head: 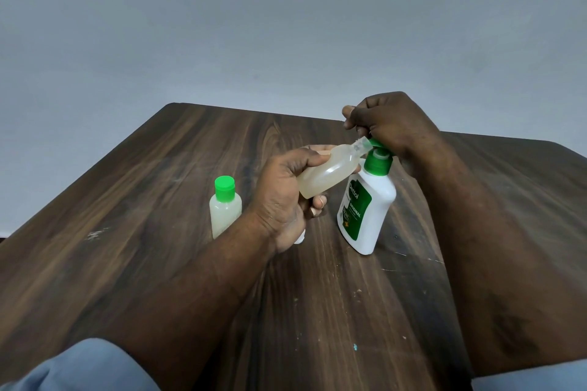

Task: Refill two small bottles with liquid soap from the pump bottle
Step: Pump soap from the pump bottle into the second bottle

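My left hand (282,197) grips an uncapped small translucent bottle (327,173), tilted with its open neck against the green spout of the pump bottle. The white pump bottle (368,209) with a green label stands upright on the table. My right hand (390,124) rests on top of its green pump head (378,162), fingers curled over it. A second small bottle (225,206) with a green cap stands upright to the left, apart from both hands. Something small and white (300,236) shows under my left palm; I cannot tell what it is.
The dark wooden table (158,200) reaches a back edge close behind the bottles, in front of a plain grey wall. Light blue sleeves (82,368) show at the bottom corners of the view.
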